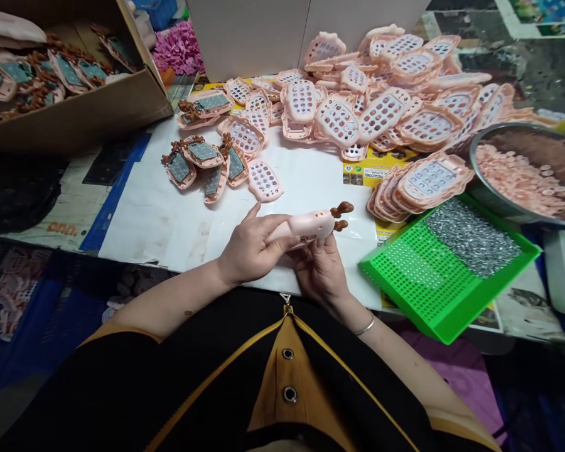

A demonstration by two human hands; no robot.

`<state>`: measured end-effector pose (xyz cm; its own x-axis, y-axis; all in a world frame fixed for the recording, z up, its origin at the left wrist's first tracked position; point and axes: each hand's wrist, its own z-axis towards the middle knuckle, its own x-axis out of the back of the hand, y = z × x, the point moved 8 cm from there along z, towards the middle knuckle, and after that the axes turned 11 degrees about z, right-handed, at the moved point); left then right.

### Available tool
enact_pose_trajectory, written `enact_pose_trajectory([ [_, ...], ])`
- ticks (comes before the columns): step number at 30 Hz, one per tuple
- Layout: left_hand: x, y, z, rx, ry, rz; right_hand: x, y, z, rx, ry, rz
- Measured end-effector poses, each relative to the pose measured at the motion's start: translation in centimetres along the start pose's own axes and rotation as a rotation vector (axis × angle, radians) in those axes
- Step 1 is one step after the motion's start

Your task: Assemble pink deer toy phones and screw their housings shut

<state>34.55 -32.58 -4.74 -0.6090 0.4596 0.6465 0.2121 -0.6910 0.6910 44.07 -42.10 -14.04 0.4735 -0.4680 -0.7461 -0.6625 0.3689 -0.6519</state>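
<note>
Between my hands is a pink plastic toy phone shell (311, 225), tilted on edge, with two brown antler-like knobs sticking out at its right end. My left hand (252, 248) wraps round its left end, thumb along the near side. From below, my right hand (322, 267) grips the right part with its fingertips; some of those fingers are hidden. Just beyond lies a pink shell with round holes (264, 181). To its left are several shells holding grey-green boards (202, 150) and brown knobs.
A heap of pink perforated shells (339, 119) spreads across the back. At right stand a stack of shells (433, 182), a green basket (445, 314) of small metal screws, and a metal bowl (475, 147) of small pink parts. A cardboard box (122, 113) of assembled pieces is at left.
</note>
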Motion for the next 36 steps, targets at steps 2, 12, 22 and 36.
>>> enact_pose_trajectory([
  [2, 0.2, 0.3, 0.3, 0.051, -0.023, -0.061, 0.3, -0.3, 0.1, 0.061, -0.045, -0.117],
  [12, -1.5, -2.7, 1.1, 0.519, -0.089, -1.005, -5.3, -3.2, 0.2, 0.288, -0.377, -0.883],
  [22, -2.1, -1.6, 1.1, 0.462, -0.009, -1.125, -7.5, -3.4, -1.9, 0.408, -0.456, -0.982],
  [36, -8.3, 1.4, 2.5, 0.683, -0.125, -1.165, 0.1, -10.0, -5.7, 0.472, -0.174, -1.157],
])
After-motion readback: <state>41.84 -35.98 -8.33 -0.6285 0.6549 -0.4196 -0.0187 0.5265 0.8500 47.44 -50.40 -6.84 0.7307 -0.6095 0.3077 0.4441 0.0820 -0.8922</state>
